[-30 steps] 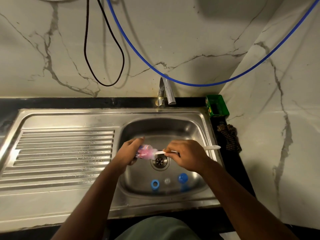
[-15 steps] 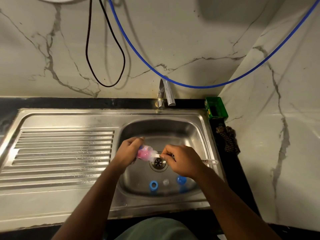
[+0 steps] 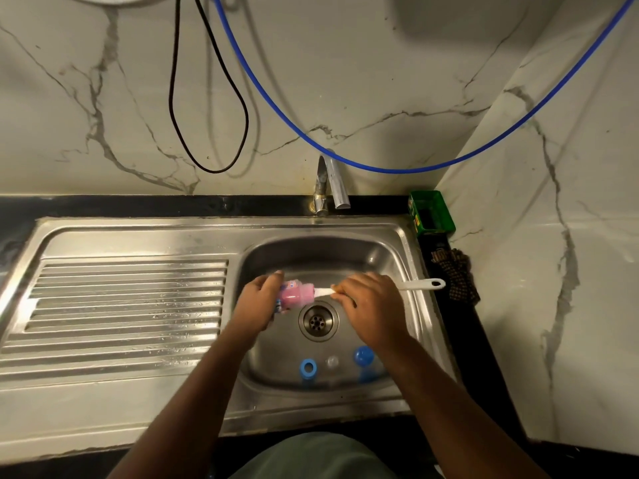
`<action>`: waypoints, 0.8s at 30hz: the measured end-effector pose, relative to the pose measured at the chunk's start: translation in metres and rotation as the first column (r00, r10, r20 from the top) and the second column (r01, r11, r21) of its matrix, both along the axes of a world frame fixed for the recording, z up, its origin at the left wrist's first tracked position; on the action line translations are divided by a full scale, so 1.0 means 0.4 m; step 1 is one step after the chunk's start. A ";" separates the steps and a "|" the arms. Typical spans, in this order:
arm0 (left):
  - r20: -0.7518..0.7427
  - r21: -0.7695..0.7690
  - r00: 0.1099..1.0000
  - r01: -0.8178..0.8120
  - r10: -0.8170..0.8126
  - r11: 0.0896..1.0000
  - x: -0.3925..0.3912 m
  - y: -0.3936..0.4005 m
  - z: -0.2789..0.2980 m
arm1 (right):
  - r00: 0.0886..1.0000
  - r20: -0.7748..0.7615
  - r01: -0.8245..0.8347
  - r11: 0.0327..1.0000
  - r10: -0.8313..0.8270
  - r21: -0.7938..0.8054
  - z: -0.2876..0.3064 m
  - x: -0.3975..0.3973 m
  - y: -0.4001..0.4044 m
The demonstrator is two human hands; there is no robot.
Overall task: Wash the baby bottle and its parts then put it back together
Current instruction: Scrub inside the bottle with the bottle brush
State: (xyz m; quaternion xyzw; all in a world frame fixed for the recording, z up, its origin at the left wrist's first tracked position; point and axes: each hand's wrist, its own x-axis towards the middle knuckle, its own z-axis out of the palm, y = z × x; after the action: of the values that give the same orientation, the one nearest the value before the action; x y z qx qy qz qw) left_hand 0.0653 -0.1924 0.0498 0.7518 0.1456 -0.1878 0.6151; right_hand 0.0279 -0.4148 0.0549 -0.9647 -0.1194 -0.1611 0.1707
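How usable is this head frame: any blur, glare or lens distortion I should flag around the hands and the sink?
Head view: dim, warm lighting. The left hand and pink bottle are slightly motion-blurred; the right hand on the white brush is sharper. Mild glare streaks the sink drainboard. Wide-angle distortion bows the counter edge and walls. A soft shadow sits top right on the wall.

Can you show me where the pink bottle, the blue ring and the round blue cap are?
Pink plastic baby bottle [image 3: 294, 299], head view, on its pink side.
Blue plastic ring [image 3: 308, 368], head view, on its rim, lying in the sink.
Round blue plastic cap [image 3: 363, 356], head view, on its domed top.
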 end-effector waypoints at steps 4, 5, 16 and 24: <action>0.044 0.028 0.998 0.039 -0.040 0.999 0.008 -0.013 0.000 | 0.982 -0.177 0.057 0.998 -0.062 -0.034 -0.018 -0.021 0.041; 0.068 0.059 0.996 0.055 -0.059 0.997 0.015 -0.002 0.000 | 0.935 -0.351 0.064 0.998 -0.053 0.020 -0.015 -0.020 0.033; -0.121 -0.032 0.988 0.096 -0.099 0.995 0.004 -0.023 -0.007 | 0.787 -0.605 -0.013 0.983 0.121 0.181 0.019 0.006 0.030; 0.081 0.472 0.622 0.664 -0.779 0.580 0.010 0.008 -0.006 | 0.787 -0.601 -0.062 0.987 0.139 0.147 -0.001 0.009 0.011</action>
State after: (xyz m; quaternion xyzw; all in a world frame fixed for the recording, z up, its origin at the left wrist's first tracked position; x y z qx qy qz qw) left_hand 0.0693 -0.1891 0.0473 0.8709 -0.2300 -0.2819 0.3304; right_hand 0.0315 -0.4105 0.0545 -0.9455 -0.0996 0.1604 0.2654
